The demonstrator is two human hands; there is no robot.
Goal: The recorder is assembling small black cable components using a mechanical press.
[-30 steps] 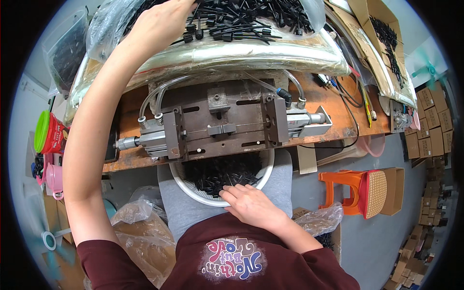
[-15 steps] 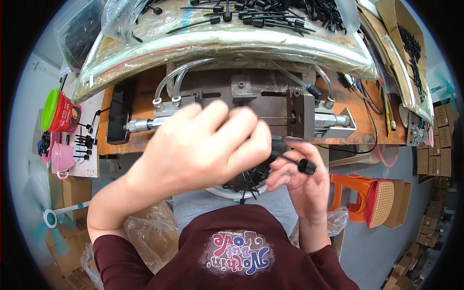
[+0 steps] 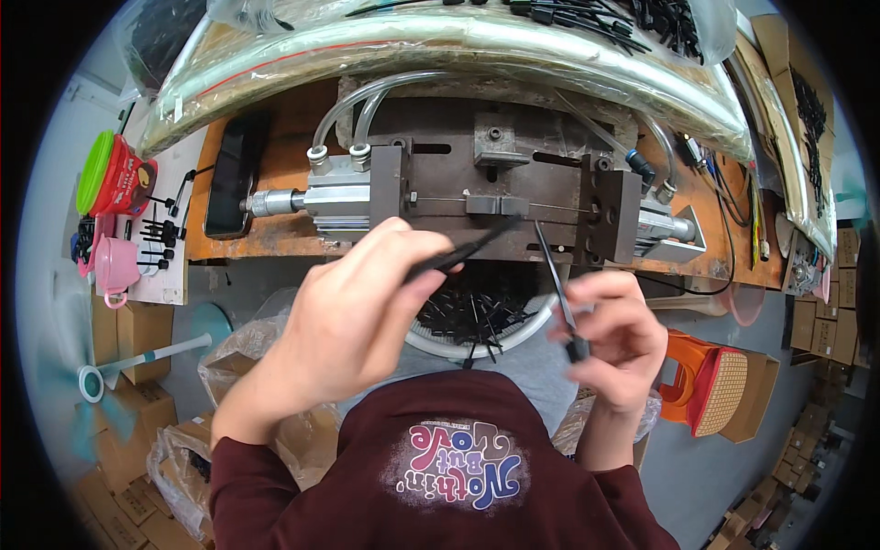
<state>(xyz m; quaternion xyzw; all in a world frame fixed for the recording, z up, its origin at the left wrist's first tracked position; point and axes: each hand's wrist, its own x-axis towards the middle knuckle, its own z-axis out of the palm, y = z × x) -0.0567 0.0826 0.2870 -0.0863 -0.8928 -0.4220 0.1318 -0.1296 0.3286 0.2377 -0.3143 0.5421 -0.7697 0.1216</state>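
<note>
My left hand (image 3: 344, 316) is closed on a dark strip (image 3: 472, 247), which points up and right; its exact kind is blurred. Between the fingers of my right hand (image 3: 625, 337) is a black cable tie (image 3: 557, 280), its thick head low by the thumb and its thin tail upward. Both hands are just in front of a dark metal jig (image 3: 449, 174). A small grey block (image 3: 496, 205) sits on thin rods in the jig's middle, apart from both hands. Below, between my arms, a white-rimmed round container (image 3: 431, 346) holds many black pieces.
Air cylinders (image 3: 335, 203) with clear hoses flank the jig. A phone (image 3: 236, 174) lies left of it on the wooden bench. Behind rises a plastic-wrapped tray edge (image 3: 440, 75) with loose black ties. An orange stool (image 3: 687, 371) stands right, a pink cup (image 3: 116, 266) left.
My left hand has moved down and left, uncovering the jig's middle and the grey block. My right hand has shifted slightly right, and the black tie's tail now points upward.
</note>
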